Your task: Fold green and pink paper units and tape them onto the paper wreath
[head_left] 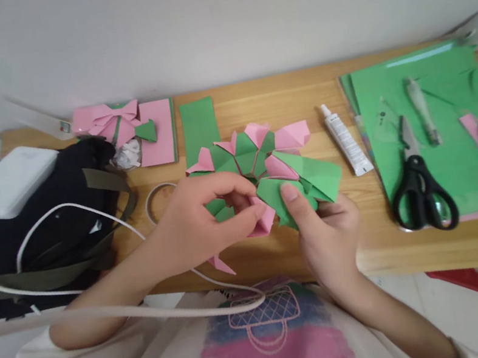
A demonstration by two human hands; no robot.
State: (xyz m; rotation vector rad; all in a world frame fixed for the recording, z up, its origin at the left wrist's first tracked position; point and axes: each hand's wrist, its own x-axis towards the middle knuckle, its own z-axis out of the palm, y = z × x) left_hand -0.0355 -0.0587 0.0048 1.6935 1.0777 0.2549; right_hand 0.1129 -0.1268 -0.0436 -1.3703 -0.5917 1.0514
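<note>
A ring of folded pink and green paper pieces, a paper flower (245, 150), is between my hands above the wooden table. My left hand (208, 215) comes in from the left, thumb and fingertips pinched on a pink folded piece (265, 219) at the near side of the flower. From the right, my right hand (325, 225) grips a green folded piece (281, 196), its thumb pressed on top and its fingers underneath, partly hidden. Another green flap (316, 174) sticks out above that hand. The flower's left near part is behind my left hand.
At right, black scissors (421, 190) lie on green paper sheets (458, 165), with a glue tube (345, 138) beside them. A green strip (198, 127) and pink paper (159, 134) lie behind. A black bag (91, 230) carries a white power bank (3, 183); a white cable (110, 211) loops nearby.
</note>
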